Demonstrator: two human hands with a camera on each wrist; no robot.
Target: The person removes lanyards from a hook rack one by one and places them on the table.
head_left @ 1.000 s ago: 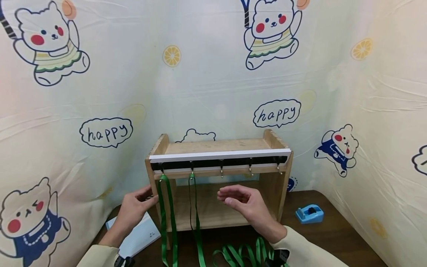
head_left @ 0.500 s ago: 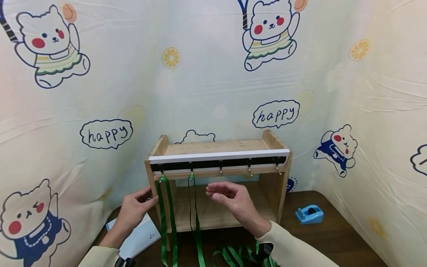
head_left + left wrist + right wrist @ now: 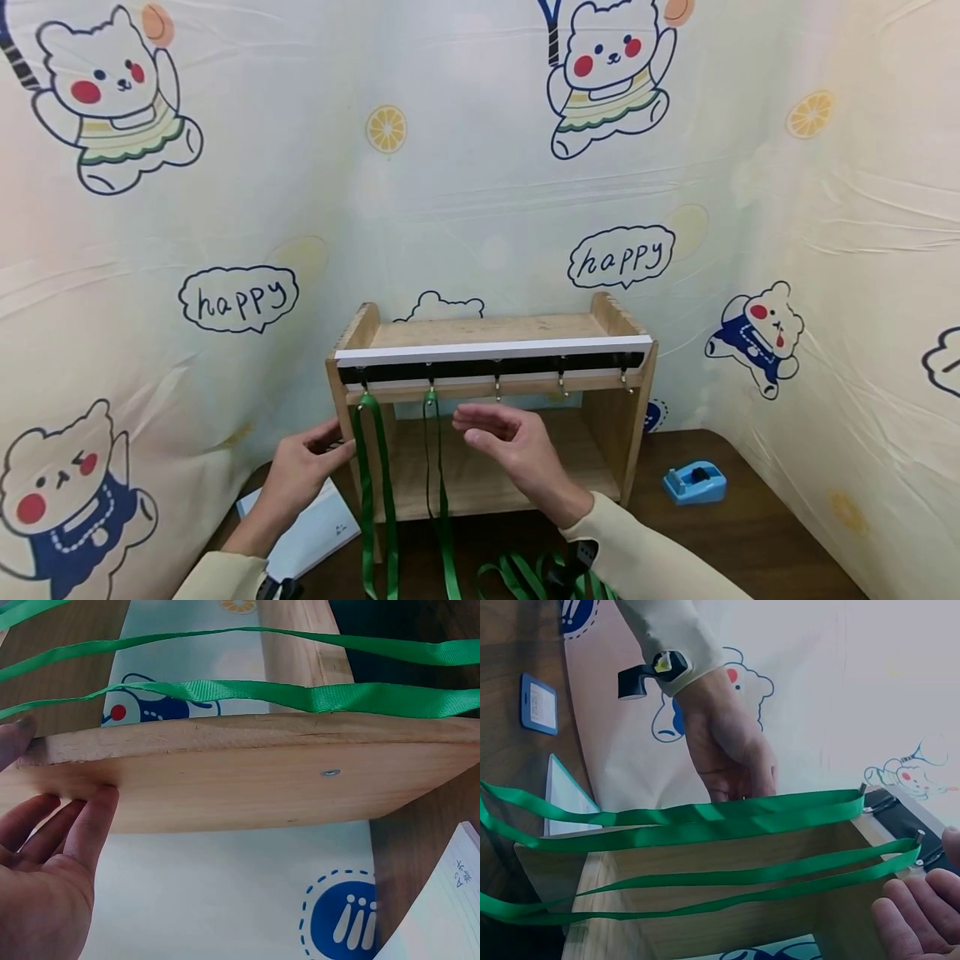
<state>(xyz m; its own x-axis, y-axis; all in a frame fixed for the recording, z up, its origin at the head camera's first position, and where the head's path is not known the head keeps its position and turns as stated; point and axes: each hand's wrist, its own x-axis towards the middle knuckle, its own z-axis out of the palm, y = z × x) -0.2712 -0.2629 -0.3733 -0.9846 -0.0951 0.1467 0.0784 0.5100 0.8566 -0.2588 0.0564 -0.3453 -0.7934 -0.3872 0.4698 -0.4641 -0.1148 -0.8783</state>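
My left hand [image 3: 300, 471] grips the left side panel of a wooden shelf [image 3: 487, 475]. In the left wrist view, its thumb lies at the panel's front edge and its fingers [image 3: 94, 825] press the outer face. Two green ribbon loops [image 3: 387, 492] hang from the two leftmost hooks of a black strip [image 3: 465, 367] along the shelf's upper front. My right hand [image 3: 517, 446], palm turned left and fingers slightly bent, hovers before the shelf opening, just right of the second ribbon loop [image 3: 447, 546]. It holds nothing. In the right wrist view, its fingers [image 3: 896, 926] are near that loop's hook end.
More green ribbons [image 3: 513, 575] lie heaped on the brown table at the front, partly behind my right wrist. A light blue notebook [image 3: 311, 533] lies to the left. On the right stands a blue tape dispenser [image 3: 696, 483]. A blue-framed card [image 3: 538, 703] shows in the right wrist view.
My right hand has moved left, from the middle of the shelf opening to beside the second ribbon loop. The left hand and the hanging loops have stayed in place.
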